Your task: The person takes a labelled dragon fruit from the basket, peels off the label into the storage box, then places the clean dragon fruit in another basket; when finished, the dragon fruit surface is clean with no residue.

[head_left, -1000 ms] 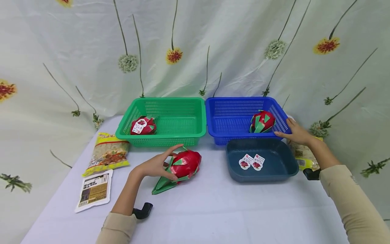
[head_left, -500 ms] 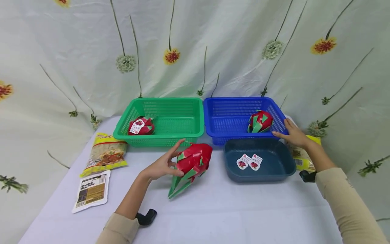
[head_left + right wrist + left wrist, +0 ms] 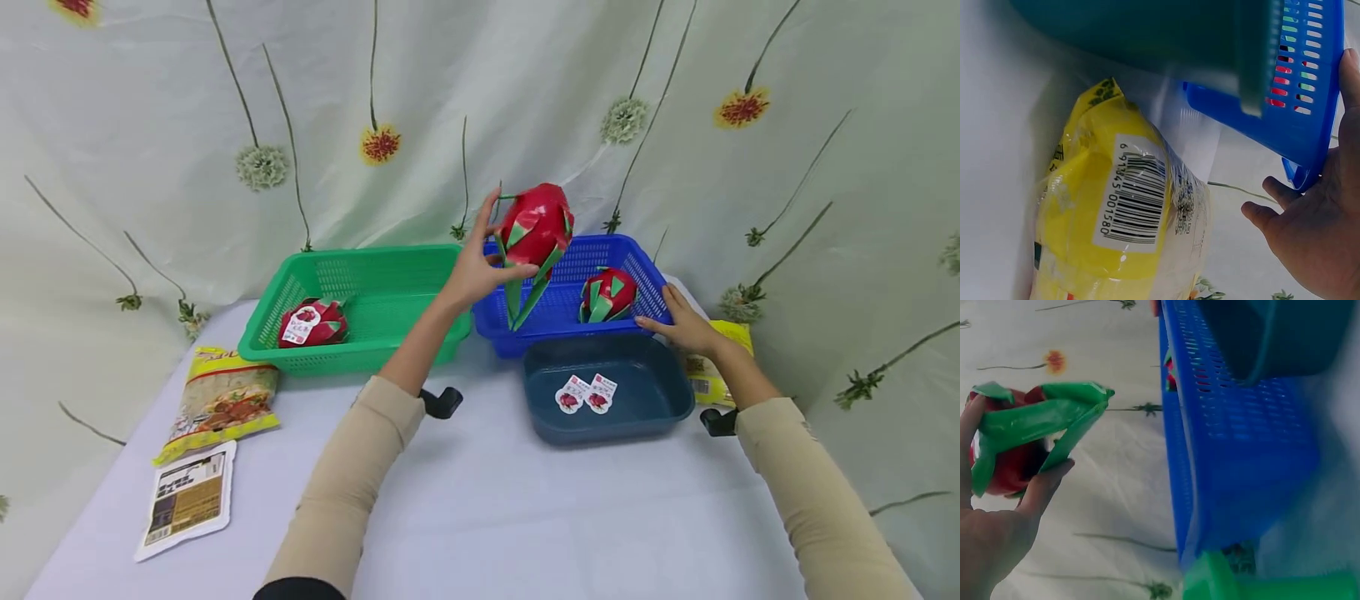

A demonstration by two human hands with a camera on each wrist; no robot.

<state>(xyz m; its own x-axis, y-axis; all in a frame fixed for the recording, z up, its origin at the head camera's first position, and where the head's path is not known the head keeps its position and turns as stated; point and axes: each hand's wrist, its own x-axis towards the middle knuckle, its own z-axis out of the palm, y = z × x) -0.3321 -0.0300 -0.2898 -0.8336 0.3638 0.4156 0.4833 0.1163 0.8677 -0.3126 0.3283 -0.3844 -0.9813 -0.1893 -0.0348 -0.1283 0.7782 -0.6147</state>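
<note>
My left hand [image 3: 478, 265] grips a red dragon fruit [image 3: 538, 225] with green leaf tips, fingers and thumb on opposite sides. It hangs above the left part of the blue basket [image 3: 517, 342], tips pointing down. In the left wrist view, the held dragon fruit [image 3: 1013, 434] is apart from the basket wall [image 3: 1235, 487]. My right hand [image 3: 690, 327] holds the blue basket's front right corner, thumb on the front rim. Inside that basket lies another dragon fruit [image 3: 609, 294]. The green basket [image 3: 352, 360] holds one with a white label [image 3: 302, 325].
A dark teal tray [image 3: 660, 400] with two stickers [image 3: 587, 394] sits before the blue basket. Yellow food bags lie at left [image 3: 221, 400] and right [image 3: 1141, 206], the right one partly behind my arm. Front left is a white-and-brown packet [image 3: 187, 498]. A flowered cloth [image 3: 435, 75] hangs behind.
My left hand has lifted the dragon fruit off the table and carried it right and forward to above the blue basket. The right hand stays at the basket corner; the head view has shifted.
</note>
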